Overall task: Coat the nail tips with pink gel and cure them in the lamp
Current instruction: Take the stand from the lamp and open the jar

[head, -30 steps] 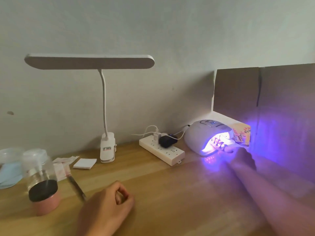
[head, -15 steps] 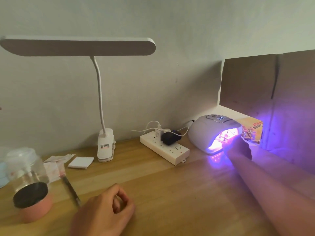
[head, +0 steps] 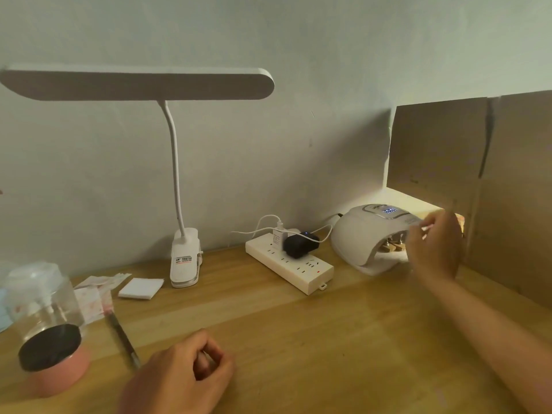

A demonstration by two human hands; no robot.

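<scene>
Clerk: Item one: curing lamp point(head: 361, 234), a white dome at the far right of the table point(head: 298, 339), mouth turned toward the person. No glow inside; display point(head: 389, 210) lit.

Checker: Contents?

Clerk: One set of nail tips point(head: 394, 248) on a small stand just inside the mouth, presumably so the coated faces sit under the light. Colour too dim to tell.

Checker: Hands?

Clerk: Two. The right hand point(head: 436, 246) is at the lamp's mouth, fingers bent, thumb near forefinger. It is blurred, so I cannot tell whether it pinches anything. Probably there for the stand or a button. The left hand point(head: 179, 375) rests on the table at the near edge, fingers loosely curled, holding nothing, well clear of the work.

Checker: Surroundings?

Clerk: At near left, a pink pot point(head: 50, 366) with a black lid, likely the gel. A thin dark brush point(head: 122, 339) lies between it and the left hand, within reach. Also a clear bottle point(head: 44, 294), stained wipes point(head: 95, 291), a white pad point(head: 140, 288), a clip-on desk lamp point(head: 183, 261), and a power strip point(head: 289, 264) with a black plug point(head: 300, 245).

Checker: Obstructions?

Clerk: A cardboard sheet point(head: 478, 189) stands just beside the curing lamp on the right, crowding that hand.
</scene>
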